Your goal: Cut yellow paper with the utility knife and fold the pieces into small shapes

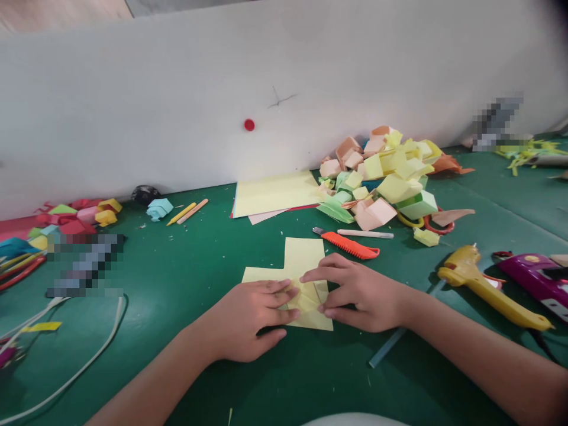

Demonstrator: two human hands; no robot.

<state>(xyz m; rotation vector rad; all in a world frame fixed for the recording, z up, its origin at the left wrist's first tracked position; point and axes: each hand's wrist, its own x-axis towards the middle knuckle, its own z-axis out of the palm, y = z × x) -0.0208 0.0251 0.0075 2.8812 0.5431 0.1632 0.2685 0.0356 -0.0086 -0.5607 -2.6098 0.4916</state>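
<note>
A pale yellow sheet of paper [305,253], cut in an L-like outline with creases near its middle, lies on the green table. My left hand [251,319] rests flat on the paper's left part, fingers stretched out. From the other side my right hand [355,290] touches the paper with spread, slightly bent fingertips. Both hands cover part of the folded middle. Just beyond my right hand lie an orange utility knife [350,244] and a white pen [366,234]. A clear glue stick [388,348] shows under my right wrist.
A yellow glue gun [497,287] and a purple tool [532,278] lie at the right. Folded paper pieces [386,171] are heaped behind, near the white wall [177,106], beside stacked yellow sheets [275,195]. At left are a white cable [106,343] and colourful paper shapes [80,219].
</note>
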